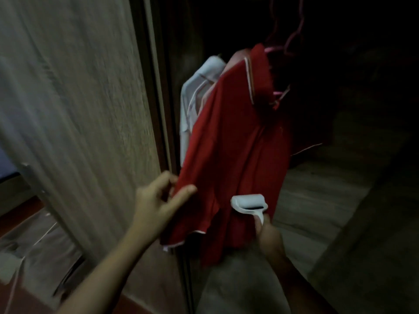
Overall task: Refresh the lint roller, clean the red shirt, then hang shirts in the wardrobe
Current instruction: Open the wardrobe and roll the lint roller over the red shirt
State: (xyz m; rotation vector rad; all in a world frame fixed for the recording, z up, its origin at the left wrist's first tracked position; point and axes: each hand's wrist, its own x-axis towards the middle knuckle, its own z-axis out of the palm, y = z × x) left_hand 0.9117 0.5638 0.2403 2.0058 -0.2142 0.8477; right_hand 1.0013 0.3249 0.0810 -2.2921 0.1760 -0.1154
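Observation:
A red polo shirt (238, 150) hangs on a pink hanger (292, 39) inside a dark wardrobe. Behind it, to the left, hangs a white shirt (199, 87). My left hand (156, 200) pinches the red shirt's left sleeve edge between thumb and fingers. My right hand (269, 234) grips the handle of a white lint roller (249, 201), whose roll lies against the lower front of the red shirt. The hanger's hook and the rail are lost in the dark.
The open wardrobe door (74, 109), light wood grain, stands close on the left. The wardrobe's wooden floor shelf (317, 200) lies below the shirts. Light fabric (34, 245) lies on the floor at lower left.

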